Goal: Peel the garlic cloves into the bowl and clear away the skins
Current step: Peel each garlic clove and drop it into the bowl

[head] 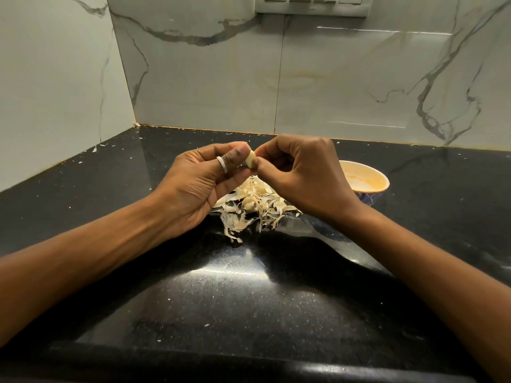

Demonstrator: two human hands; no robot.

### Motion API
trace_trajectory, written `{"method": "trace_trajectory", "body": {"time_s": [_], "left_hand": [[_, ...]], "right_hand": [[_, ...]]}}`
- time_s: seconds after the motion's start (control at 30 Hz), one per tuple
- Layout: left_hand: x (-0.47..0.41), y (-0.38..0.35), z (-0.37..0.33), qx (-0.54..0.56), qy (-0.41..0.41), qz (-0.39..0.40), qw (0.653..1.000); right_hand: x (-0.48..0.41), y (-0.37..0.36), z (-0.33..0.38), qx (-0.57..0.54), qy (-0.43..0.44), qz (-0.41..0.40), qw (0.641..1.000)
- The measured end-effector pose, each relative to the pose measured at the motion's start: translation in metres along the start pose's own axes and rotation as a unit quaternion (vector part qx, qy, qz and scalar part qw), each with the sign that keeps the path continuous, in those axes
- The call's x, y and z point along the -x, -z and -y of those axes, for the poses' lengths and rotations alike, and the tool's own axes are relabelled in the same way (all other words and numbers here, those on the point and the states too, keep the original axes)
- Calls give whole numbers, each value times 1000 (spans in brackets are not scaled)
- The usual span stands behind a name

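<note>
Pinching the clove, right hand partly hides bowl — skins underneath.

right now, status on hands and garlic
Both busy: left hand and right hand pinch one clove over the skins. At right, bowl partly hidden. Nothing blocking.

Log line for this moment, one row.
step: peeling | left hand: pinches garlic clove | right hand: pinches same clove | skins: piled on counter | bowl: right of pile
</note>
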State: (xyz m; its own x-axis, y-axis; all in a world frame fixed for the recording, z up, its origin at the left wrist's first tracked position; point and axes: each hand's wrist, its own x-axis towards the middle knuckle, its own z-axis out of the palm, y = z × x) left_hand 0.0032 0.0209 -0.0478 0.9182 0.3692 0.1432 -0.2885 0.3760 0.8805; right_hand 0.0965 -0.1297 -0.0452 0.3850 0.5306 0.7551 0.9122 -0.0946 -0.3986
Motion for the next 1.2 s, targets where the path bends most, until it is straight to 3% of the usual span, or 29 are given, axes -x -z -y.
{"method": "trace_trajectory", "body": {"time_s": [0.77,1.2], "left_hand": [[0,-2,0,0,1,-7,1000],[1,-1,1,-18,18,24,999]], "right_hand": [[-2,2,-6,-42,-30,22,998],[-3,5,-5,-14,-61,-25,998]]}}
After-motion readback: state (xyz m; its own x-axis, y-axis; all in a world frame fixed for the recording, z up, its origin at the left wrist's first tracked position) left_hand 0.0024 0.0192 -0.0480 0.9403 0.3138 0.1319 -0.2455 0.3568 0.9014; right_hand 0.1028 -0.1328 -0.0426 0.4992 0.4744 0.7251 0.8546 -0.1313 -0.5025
